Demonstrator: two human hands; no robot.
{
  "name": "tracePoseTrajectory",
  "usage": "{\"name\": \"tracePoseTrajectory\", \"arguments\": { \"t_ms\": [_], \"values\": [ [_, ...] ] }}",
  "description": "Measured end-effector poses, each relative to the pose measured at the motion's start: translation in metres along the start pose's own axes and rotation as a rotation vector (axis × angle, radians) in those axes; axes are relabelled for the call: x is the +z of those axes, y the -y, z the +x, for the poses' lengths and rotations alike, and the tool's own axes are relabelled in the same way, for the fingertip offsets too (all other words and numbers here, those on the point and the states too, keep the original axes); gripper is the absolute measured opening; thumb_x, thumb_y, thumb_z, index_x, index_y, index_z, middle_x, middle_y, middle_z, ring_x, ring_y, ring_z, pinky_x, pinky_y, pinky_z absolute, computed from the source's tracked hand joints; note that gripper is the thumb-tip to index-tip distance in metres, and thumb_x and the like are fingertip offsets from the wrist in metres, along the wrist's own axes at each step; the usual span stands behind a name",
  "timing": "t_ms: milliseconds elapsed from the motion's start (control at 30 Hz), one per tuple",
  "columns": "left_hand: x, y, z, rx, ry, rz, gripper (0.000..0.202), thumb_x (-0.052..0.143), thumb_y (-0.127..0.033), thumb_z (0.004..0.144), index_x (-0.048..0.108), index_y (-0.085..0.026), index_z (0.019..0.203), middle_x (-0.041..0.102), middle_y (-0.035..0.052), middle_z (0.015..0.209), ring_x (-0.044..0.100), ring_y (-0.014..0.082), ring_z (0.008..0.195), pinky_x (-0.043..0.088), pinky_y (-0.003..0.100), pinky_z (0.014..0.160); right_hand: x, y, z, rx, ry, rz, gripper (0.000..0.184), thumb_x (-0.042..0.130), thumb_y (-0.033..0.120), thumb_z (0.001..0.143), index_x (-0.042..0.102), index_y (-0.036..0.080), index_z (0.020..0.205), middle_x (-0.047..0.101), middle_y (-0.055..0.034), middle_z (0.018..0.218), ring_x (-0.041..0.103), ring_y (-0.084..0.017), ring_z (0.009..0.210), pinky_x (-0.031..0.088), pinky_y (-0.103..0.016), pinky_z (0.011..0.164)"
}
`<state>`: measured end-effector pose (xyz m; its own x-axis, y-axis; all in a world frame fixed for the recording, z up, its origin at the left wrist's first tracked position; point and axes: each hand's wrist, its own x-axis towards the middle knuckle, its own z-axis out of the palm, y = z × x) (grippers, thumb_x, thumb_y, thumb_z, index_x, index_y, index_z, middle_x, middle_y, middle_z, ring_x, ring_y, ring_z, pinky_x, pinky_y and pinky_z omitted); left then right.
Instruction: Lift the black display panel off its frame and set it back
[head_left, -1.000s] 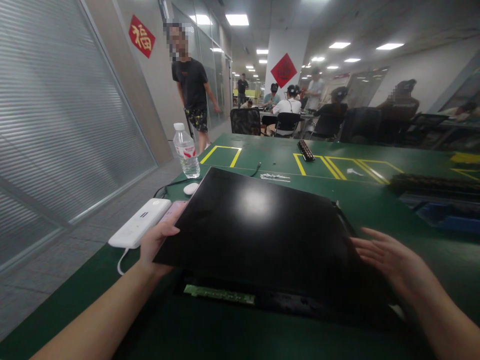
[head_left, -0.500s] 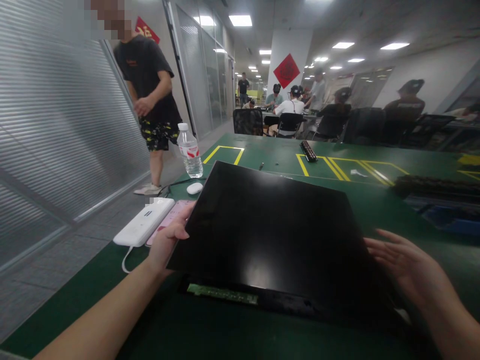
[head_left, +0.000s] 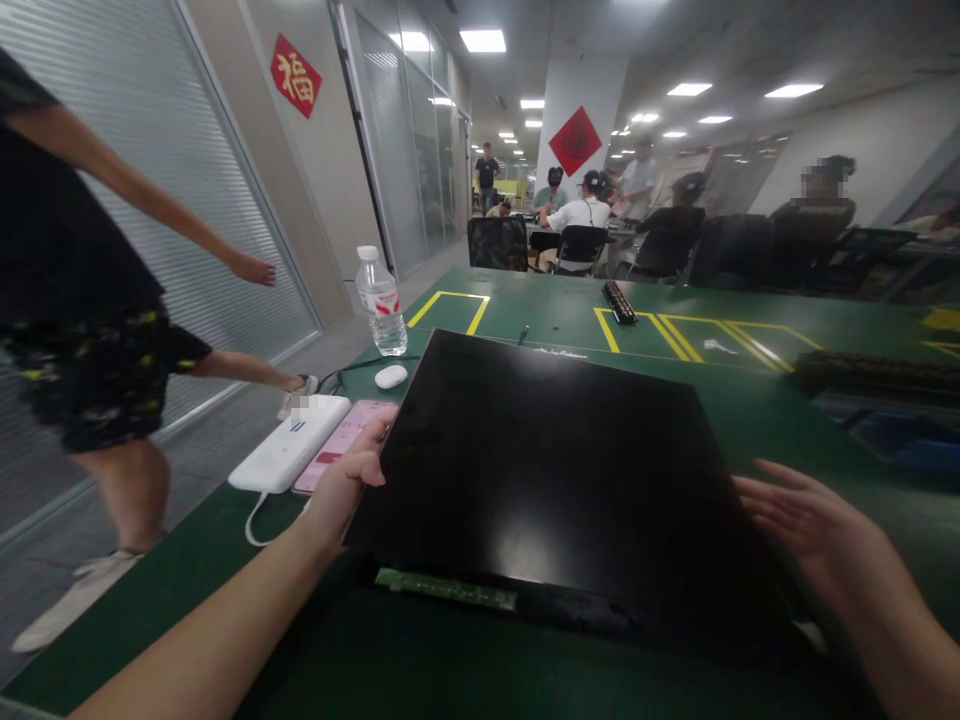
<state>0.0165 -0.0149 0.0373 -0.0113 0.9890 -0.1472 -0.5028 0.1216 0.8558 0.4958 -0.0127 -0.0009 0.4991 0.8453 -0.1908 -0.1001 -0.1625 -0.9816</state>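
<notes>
A flat black display panel (head_left: pixel 555 460) is tilted above the green table, its glossy face catching a light reflection. My left hand (head_left: pixel 349 490) grips its left edge, thumb on top and the other fingers partly hidden behind. At the right edge is my right hand (head_left: pixel 817 530), fingers stretched out and apart; I cannot tell whether the fingertips touch the panel. Under the near edge shows a green circuit board strip (head_left: pixel 446 588) on a dark part, mostly covered by the panel.
Left of the panel lie a pink-screened phone (head_left: pixel 349 435), a white power bank (head_left: pixel 289 445) with a cable, and a white earbud case (head_left: pixel 391 377). A water bottle (head_left: pixel 382 305) stands behind them. Yellow tape marks the far table. A person (head_left: pixel 82 270) walks at left; others sit behind.
The walking person has come closer and moved to the left. The panel has dipped very slightly at its far edge, and both hands keep nearly the same positions.
</notes>
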Motion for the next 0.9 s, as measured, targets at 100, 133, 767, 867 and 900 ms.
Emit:
{"name": "tracePoseTrajectory", "arguments": {
  "t_ms": [100, 133, 767, 867, 900],
  "values": [
    [0.0, 0.002, 0.0, -0.005, -0.004, -0.002, 0.081, 0.057, -0.005, 0.043, 0.065, -0.025, 0.121, 0.08, 0.0007, 0.103, 0.077, 0.0293, 0.086, 0.065, 0.04, 0.073, -0.002, -0.002, 0.002, 0.0, -0.007, -0.009, 0.041, 0.072, 0.02, 0.067, 0.071, 0.028, 0.107, 0.083, -0.0062, 0.093, 0.076, -0.023, 0.078, 0.062, -0.028, 0.058],
    [-0.001, 0.003, 0.0, -0.009, 0.001, 0.0, 0.082, 0.058, -0.005, 0.043, 0.065, -0.026, 0.122, 0.08, 0.0006, 0.103, 0.077, 0.0296, 0.087, 0.065, 0.04, 0.073, -0.003, -0.002, 0.003, 0.001, -0.007, -0.011, 0.041, 0.073, 0.02, 0.067, 0.071, 0.028, 0.108, 0.083, -0.006, 0.093, 0.076, -0.023, 0.079, 0.062, -0.027, 0.058],
    [0.003, 0.001, -0.003, -0.009, 0.005, 0.022, 0.062, 0.071, -0.016, 0.057, 0.072, -0.03, 0.117, 0.079, 0.005, 0.104, 0.071, 0.0407, 0.11, 0.059, 0.05, 0.091, 0.008, 0.006, -0.006, 0.043, -0.033, -0.035, 0.054, 0.08, 0.02, 0.055, 0.069, 0.023, 0.108, 0.082, -0.0089, 0.088, 0.065, -0.015, 0.064, 0.049, -0.018, 0.045],
    [-0.002, 0.003, -0.001, 0.002, 0.01, 0.054, 0.055, 0.078, -0.021, 0.064, 0.072, -0.029, 0.118, 0.08, 0.0045, 0.108, 0.074, 0.0364, 0.105, 0.06, 0.046, 0.089, 0.012, 0.008, -0.009, 0.057, -0.02, -0.02, 0.058, 0.08, 0.021, 0.053, 0.068, 0.022, 0.109, 0.082, -0.0105, 0.086, 0.059, -0.014, 0.057, 0.046, -0.02, 0.042],
    [-0.003, 0.004, 0.0, 0.002, 0.016, 0.059, 0.054, 0.08, -0.023, 0.066, 0.072, -0.029, 0.12, 0.08, 0.0046, 0.109, 0.075, 0.0357, 0.104, 0.061, 0.044, 0.087, 0.012, 0.009, -0.01, 0.063, -0.016, -0.02, 0.059, 0.081, 0.022, 0.053, 0.067, 0.022, 0.11, 0.082, -0.0109, 0.086, 0.058, -0.014, 0.056, 0.046, -0.021, 0.042]
  ]
}}
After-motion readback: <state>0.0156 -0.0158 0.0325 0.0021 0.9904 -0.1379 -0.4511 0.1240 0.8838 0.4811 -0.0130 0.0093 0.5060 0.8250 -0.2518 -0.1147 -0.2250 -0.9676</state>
